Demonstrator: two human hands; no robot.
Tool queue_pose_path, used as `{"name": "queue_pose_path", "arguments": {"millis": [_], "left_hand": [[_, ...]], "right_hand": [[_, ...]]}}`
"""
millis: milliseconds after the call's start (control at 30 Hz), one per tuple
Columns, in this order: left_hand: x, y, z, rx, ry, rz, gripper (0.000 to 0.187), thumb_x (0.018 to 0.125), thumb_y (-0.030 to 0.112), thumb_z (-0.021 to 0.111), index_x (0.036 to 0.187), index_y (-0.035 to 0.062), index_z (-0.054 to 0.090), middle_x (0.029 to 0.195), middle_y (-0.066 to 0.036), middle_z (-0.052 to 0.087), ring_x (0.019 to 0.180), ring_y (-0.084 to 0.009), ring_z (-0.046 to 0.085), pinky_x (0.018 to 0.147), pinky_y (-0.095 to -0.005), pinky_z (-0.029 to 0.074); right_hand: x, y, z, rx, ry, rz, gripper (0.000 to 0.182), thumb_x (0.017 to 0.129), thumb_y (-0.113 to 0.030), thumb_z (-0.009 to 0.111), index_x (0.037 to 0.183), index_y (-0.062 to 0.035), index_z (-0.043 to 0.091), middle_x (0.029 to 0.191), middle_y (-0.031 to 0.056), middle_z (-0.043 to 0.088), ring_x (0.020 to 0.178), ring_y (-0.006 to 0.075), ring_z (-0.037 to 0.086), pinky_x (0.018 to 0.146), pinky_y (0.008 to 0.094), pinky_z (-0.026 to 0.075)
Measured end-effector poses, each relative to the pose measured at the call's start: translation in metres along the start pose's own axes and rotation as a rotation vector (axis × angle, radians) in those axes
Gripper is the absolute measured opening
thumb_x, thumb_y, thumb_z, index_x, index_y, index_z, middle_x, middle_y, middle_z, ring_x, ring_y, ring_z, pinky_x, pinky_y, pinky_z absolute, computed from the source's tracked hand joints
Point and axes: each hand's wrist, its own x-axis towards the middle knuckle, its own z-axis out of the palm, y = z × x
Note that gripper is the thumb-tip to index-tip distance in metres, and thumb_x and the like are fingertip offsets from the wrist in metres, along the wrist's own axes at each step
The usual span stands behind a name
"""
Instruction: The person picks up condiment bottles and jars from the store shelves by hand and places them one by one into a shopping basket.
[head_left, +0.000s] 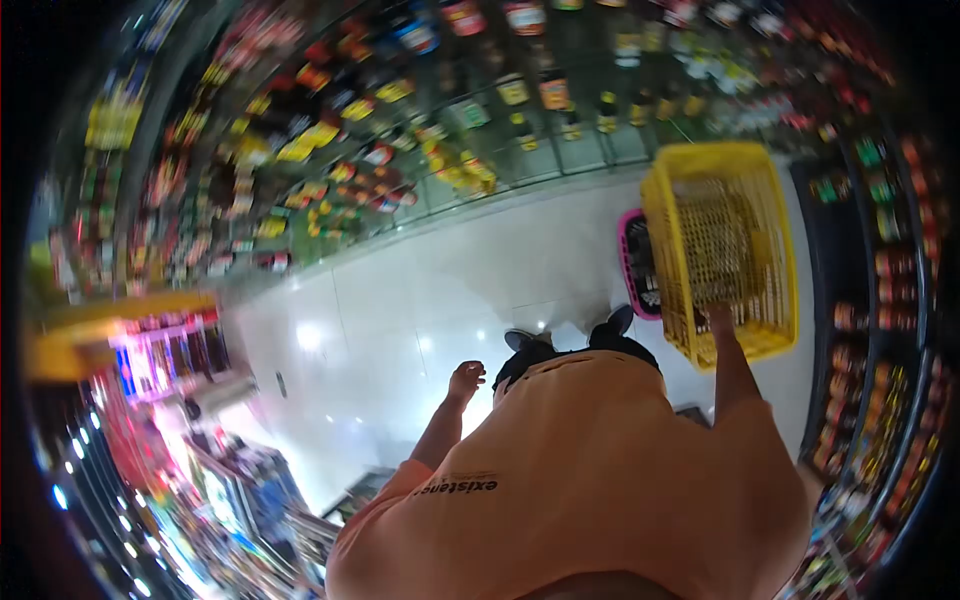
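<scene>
My left hand hangs beside my body above the floor, its fingers loosely bent and a little apart, holding nothing. On the other side, my right hand is at the near end of a yellow plastic shopping basket. Its fingers look closed on the basket, though blur hides the exact grip. Slotted walls and a grid bottom show in the basket, and I see no goods in it. Partly under its left side is a pink-rimmed, dark basket.
Shelves of bottles and jars curve across the front. More shelved jars stand close on my right. Pale shiny floor tiles lie ahead and to the left. A lit display and stacked goods are at the left.
</scene>
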Motion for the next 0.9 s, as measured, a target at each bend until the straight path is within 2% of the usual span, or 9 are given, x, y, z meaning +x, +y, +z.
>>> {"name": "queue_pose_path", "arguments": {"millis": [33, 133, 200, 300, 367, 500, 633, 733, 900], "left_hand": [[-0.004, -0.014, -0.01, 0.002, 0.019, 0.017, 0.029, 0.095, 0.025, 0.057, 0.118, 0.0072, 0.062, 0.097, -0.006, 0.071, 0.079, -0.015, 0.067, 0.066, -0.0285, 0.05], [0.004, -0.074, -0.042, -0.157, 0.044, -0.068, 0.028, 0.094, 0.025, 0.057, 0.116, 0.0073, 0.064, 0.095, -0.006, 0.071, 0.075, -0.0148, 0.066, 0.063, -0.0281, 0.049], [0.006, -0.115, -0.064, -0.189, 0.033, -0.158, 0.03, 0.094, 0.026, 0.058, 0.117, 0.0074, 0.063, 0.095, -0.007, 0.071, 0.072, -0.0146, 0.065, 0.059, -0.0283, 0.048], [-0.007, -0.155, -0.098, -0.223, 0.066, -0.264, 0.032, 0.094, 0.028, 0.06, 0.118, 0.0068, 0.062, 0.095, -0.007, 0.071, 0.072, -0.015, 0.064, 0.058, -0.0284, 0.048], [0.002, -0.194, -0.123, -0.309, 0.082, -0.28, 0.034, 0.094, 0.03, 0.062, 0.118, 0.0062, 0.062, 0.096, -0.007, 0.071, 0.071, -0.0156, 0.064, 0.057, -0.0291, 0.048], [-0.002, -0.229, -0.165, -0.469, 0.138, -0.311, 0.035, 0.093, 0.029, 0.062, 0.119, 0.0047, 0.061, 0.094, -0.007, 0.07, 0.074, -0.0158, 0.064, 0.057, -0.0301, 0.048], [-0.009, -0.238, -0.202, -0.576, 0.198, -0.292, 0.036, 0.093, 0.028, 0.061, 0.12, 0.0043, 0.061, 0.095, -0.007, 0.07, 0.074, -0.0159, 0.064, 0.059, -0.0301, 0.048], [-0.004, -0.252, -0.216, -0.662, 0.255, -0.277, 0.036, 0.093, 0.028, 0.06, 0.12, 0.0044, 0.061, 0.096, -0.008, 0.07, 0.074, -0.0163, 0.065, 0.061, -0.0302, 0.048], [0.007, -0.28, -0.214, -0.936, 0.307, -0.309, 0.035, 0.093, 0.03, 0.061, 0.119, 0.0062, 0.06, 0.098, -0.01, 0.07, 0.076, -0.0197, 0.066, 0.064, -0.0342, 0.049]], "right_hand": [[0.006, 0.008, 0.011, -0.439, 0.075, -0.089, 0.029, 0.093, -0.023, 0.064, 0.114, -0.0029, 0.064, 0.101, 0.0162, 0.069, 0.084, 0.0274, 0.067, 0.072, 0.0405, 0.053], [0.039, -0.067, -0.091, -0.641, -0.373, 0.107, 0.02, 0.094, -0.019, 0.061, 0.105, -0.0023, 0.066, 0.104, 0.0162, 0.065, 0.09, 0.032, 0.064, 0.079, 0.044, 0.052], [0.055, -0.125, -0.13, 0.335, 0.245, 0.739, 0.02, 0.093, -0.019, 0.06, 0.098, -0.0002, 0.065, 0.103, 0.0153, 0.063, 0.099, 0.0336, 0.061, 0.086, 0.0447, 0.049], [0.075, -0.242, -0.17, 0.5, 0.629, 0.375, 0.02, 0.093, -0.019, 0.059, 0.1, -0.0006, 0.063, 0.102, 0.0154, 0.062, 0.099, 0.0333, 0.06, 0.088, 0.0425, 0.047], [0.091, -0.293, -0.153, 0.84, 0.454, 0.092, 0.023, 0.092, -0.019, 0.058, 0.106, -0.0005, 0.062, 0.104, 0.0154, 0.061, 0.1, 0.0326, 0.059, 0.087, 0.0413, 0.047], [0.089, -0.431, -0.145, 0.827, -0.404, 0.132, 0.031, 0.091, -0.021, 0.061, 0.113, -0.0003, 0.061, 0.102, 0.0183, 0.063, 0.099, 0.0344, 0.062, 0.088, 0.0421, 0.049], [0.08, -0.503, -0.076, 0.355, -0.416, -0.484, 0.037, 0.089, -0.023, 0.065, 0.119, -0.003, 0.062, 0.105, 0.0198, 0.067, 0.101, 0.0323, 0.066, 0.09, 0.0428, 0.051], [0.091, -0.57, -0.104, 0.344, -0.394, -0.605, 0.038, 0.088, -0.022, 0.065, 0.121, -0.0035, 0.063, 0.107, 0.0171, 0.069, 0.099, 0.0292, 0.067, 0.089, 0.0424, 0.052], [0.162, -0.617, -0.125, 0.642, -0.648, -0.3, 0.034, 0.089, -0.025, 0.064, 0.115, -0.003, 0.064, 0.097, 0.0142, 0.07, 0.086, 0.0266, 0.069, 0.077, 0.038, 0.056]]}}
